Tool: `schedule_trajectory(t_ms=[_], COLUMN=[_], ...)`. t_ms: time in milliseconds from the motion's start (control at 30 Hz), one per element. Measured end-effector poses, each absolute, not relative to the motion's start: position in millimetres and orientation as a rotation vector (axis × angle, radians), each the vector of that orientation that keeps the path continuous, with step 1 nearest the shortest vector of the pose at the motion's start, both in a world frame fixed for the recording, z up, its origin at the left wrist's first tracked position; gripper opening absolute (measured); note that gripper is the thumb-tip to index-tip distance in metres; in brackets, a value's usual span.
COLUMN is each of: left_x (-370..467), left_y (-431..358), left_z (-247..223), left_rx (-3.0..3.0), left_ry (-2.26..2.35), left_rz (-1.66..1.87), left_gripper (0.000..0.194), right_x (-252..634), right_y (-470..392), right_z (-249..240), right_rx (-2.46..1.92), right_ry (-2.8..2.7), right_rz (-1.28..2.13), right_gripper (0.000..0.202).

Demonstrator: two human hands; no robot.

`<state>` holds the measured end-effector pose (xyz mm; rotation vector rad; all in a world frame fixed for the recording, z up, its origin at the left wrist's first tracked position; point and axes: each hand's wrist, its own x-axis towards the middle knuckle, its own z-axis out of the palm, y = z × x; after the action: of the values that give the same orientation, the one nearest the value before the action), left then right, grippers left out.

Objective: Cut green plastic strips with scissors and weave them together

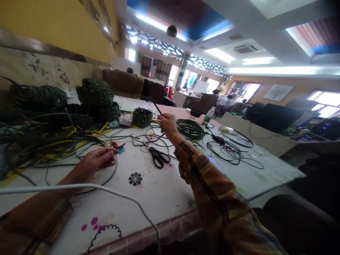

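My right hand (pixel 169 124) is raised over the table, its fingers wrapped round a dark green plastic strip (pixel 156 106) whose end points up and to the left. My left hand (pixel 98 158) is low over the tablecloth, thumb and fingers pressed together. What it pinches, if anything, is hidden; a dark cord (pixel 113 176) curves close beside it. Just past its fingertips is a small red and teal piece (pixel 118 148). Between my hands lie black-handled scissors (pixel 158 157). A small woven green basket (pixel 142 117) stands beyond them, left of my right hand.
Larger woven baskets (pixel 95 92) and tangled green and yellow strips (pixel 71 132) crowd the left side. A coiled bundle (pixel 190 129), a bottle (pixel 209 116) and loose loops (pixel 225 152) lie right. A white cable (pixel 106 189) crosses the foreground. Chairs (pixel 123 83) stand behind the table.
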<state>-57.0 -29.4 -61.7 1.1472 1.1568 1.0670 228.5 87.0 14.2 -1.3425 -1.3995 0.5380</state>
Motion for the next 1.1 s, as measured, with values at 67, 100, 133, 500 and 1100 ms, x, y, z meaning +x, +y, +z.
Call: schedule_trajectory(t_ms=[67,100,133,500,1100], left_x=[-56,-55,-55,-57,-60], left_y=[-30,-30,-30,-27,-25], left_z=[-62,-62,-63,-64,-63], left_rx=[1.160,1.168,1.175,1.172,1.134], left_ry=[1.167,1.173,1.180,1.160,1.145], left_rz=[1.073,1.080,1.088,1.048,1.063], left_gripper=[0.057,0.058,0.059,0.071,0.069], right_x=[214,207,201,285,326], right_y=[80,77,75,98,95], right_z=[3,-2,-7,-55,-17], right_rx=[-1.355,-1.356,-1.352,-1.988,-1.501], right_ry=[-1.416,-1.432,-1.451,-2.086,-2.076], right_rz=[0.583,0.607,0.635,0.228,0.193], right_gripper=[0.019,0.022,0.025,0.024,0.009])
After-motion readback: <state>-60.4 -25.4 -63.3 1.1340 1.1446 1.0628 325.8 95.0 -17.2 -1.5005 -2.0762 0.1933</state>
